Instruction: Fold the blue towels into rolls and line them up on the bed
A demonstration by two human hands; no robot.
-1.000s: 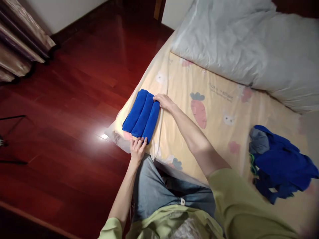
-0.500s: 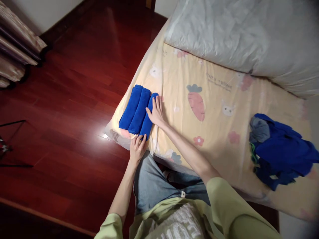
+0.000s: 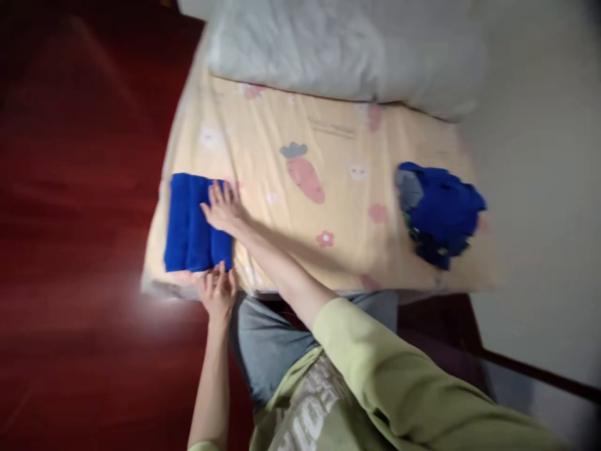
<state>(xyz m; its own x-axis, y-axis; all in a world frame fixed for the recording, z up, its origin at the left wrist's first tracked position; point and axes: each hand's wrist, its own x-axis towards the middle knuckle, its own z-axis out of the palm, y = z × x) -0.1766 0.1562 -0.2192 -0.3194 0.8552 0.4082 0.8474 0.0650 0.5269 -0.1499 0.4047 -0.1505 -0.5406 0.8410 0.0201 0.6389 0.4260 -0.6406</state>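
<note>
Apparently, in the head view, the three blue cloth rolls (image 3: 199,228), side by side on the near left corner of the bed (image 3: 263,144), would be light, soft and hardly slippery, best held at both ends; the right hand (image 3: 224,210) lies spread open on the rightmost roll, the left hand (image 3: 218,294) touches its near end, whether pinching I cannot tell

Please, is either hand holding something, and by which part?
The right hand lies open on the rightmost blue roll's far half; the left hand touches its near end, whether gripping cannot be told.
</note>
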